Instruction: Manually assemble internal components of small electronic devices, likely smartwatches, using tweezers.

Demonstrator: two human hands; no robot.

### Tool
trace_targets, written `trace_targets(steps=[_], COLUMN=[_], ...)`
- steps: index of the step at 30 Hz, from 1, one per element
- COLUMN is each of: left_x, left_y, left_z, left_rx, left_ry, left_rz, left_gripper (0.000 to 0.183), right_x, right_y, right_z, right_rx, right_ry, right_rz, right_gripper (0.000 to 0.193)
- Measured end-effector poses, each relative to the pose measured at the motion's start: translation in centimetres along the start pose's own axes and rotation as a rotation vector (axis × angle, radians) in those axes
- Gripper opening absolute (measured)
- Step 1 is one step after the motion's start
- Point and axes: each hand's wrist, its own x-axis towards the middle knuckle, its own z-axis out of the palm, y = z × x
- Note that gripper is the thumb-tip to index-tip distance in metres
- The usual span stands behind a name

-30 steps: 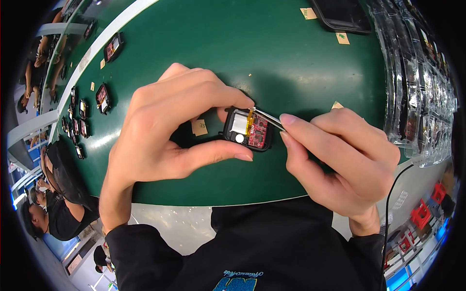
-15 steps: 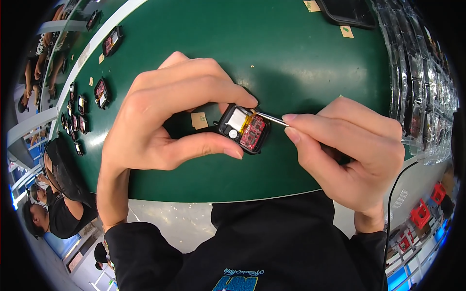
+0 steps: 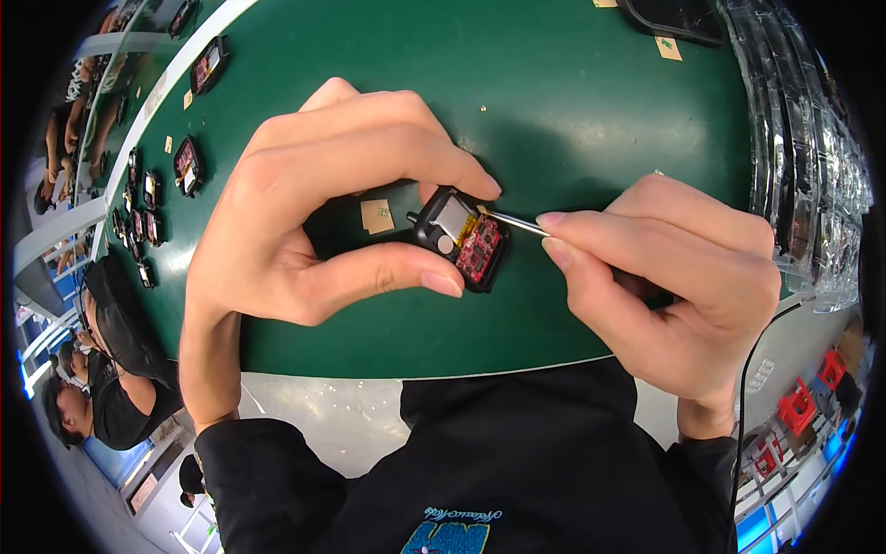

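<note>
Between the thumb and fingers of my left hand (image 3: 314, 203) sits a small black device housing (image 3: 463, 242), tilted and uncovered. Inside it show a silver battery-like block (image 3: 453, 220), yellow tape, a round pale disc and a red circuit board (image 3: 480, 251). My right hand (image 3: 674, 277) pinches a thin metal tool (image 3: 517, 223), perhaps tweezers. Its tip reaches the upper edge of the housing, near the yellow tape and close to my left fingertip. What the tip touches is too small to make out.
Several similar open housings (image 3: 146, 226) lie at the left of the green table (image 3: 554, 102). Tan paper slips (image 3: 377, 215) dot the surface. Stacked clear plastic trays (image 3: 803, 157) line the right edge; a dark tray (image 3: 678, 17) stands at the back. A person (image 3: 125, 388) sits at the left.
The housing has tipped a little in my left hand, showing more of its side. Both hands keep their grips. The view has shifted slightly over the table.
</note>
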Motion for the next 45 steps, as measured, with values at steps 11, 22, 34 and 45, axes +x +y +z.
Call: trace_targets(steps=[11,22,34,45], left_x=[0.09,0.26,0.1,0.18], left_y=[0.18,0.38,-0.2,0.08], left_z=[-0.24,-0.11,-0.07,-0.41], left_rx=[0.06,0.057,0.023,0.059], left_ry=[-0.031,-0.027,-0.023,-0.054], left_rz=[0.032,0.019,0.024,0.061], left_gripper=[0.065,0.066,0.07,0.068], right_x=[0.1,0.25,0.25,-0.14], right_y=[-0.7,-0.45,-0.22,-0.22], right_z=[-0.28,-0.47,-0.47,-0.12], right_rx=[0.031,0.043,0.013,0.037], right_ry=[-0.015,-0.038,-0.057,-0.015], right_rz=[0.096,0.075,0.059,0.078], right_gripper=[0.022,0.021,0.022,0.024])
